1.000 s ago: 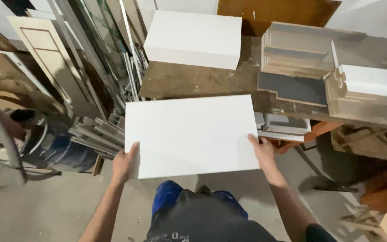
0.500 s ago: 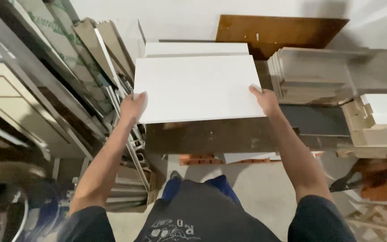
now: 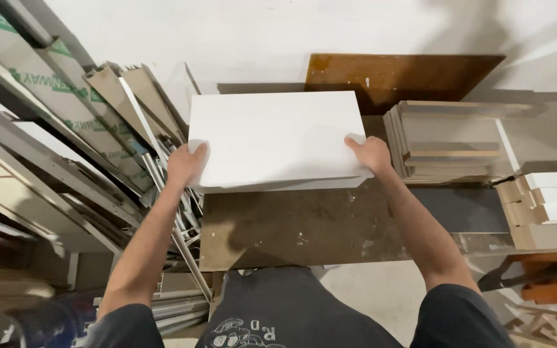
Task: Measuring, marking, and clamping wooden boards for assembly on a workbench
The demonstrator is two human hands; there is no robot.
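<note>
Gripping a plain white rectangular panel (image 3: 275, 138) flat, both hands clamp its side edges

Seen from above, two bare hands hold a white rectangular panel (image 3: 275, 138) by its short sides, left hand (image 3: 185, 164) and right hand (image 3: 370, 153) gripping its near corners. It sits on another white panel at the far edge of a stained brown counter (image 3: 304, 225). Stacked boards (image 3: 449, 145) lie at the counter's right edge.
</note>
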